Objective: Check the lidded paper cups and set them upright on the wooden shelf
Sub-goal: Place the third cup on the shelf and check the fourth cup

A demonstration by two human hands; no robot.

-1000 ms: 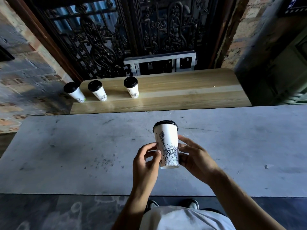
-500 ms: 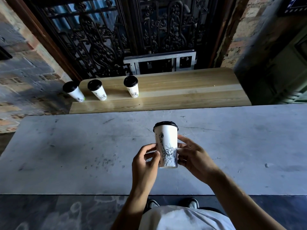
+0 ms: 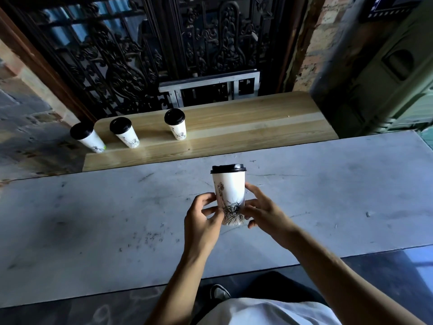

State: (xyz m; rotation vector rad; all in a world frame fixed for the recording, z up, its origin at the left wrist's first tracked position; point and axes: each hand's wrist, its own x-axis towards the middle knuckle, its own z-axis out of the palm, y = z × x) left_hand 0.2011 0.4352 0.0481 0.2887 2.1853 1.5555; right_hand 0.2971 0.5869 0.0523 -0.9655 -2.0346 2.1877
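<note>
A white paper cup [image 3: 230, 191] with a black lid and a statue drawing is held upright above the grey table. My left hand [image 3: 203, 221] grips its lower left side and my right hand [image 3: 262, 211] grips its lower right side. Three more lidded cups stand upright at the left end of the wooden shelf [image 3: 246, 127]: one at the far left corner [image 3: 87, 137], one beside it [image 3: 124, 132], and one further right [image 3: 176, 123].
The grey scuffed table [image 3: 93, 219] lies between me and the shelf. A dark ornate iron gate [image 3: 152, 48] rises behind the shelf, with a brick wall [image 3: 314, 52] at the right. My shoe [image 3: 219, 293] shows below the table's edge.
The cup has turned a little in my hands, so the drawing sits lower and more to the front. The view has tilted slightly. The shelf cups have not moved.
</note>
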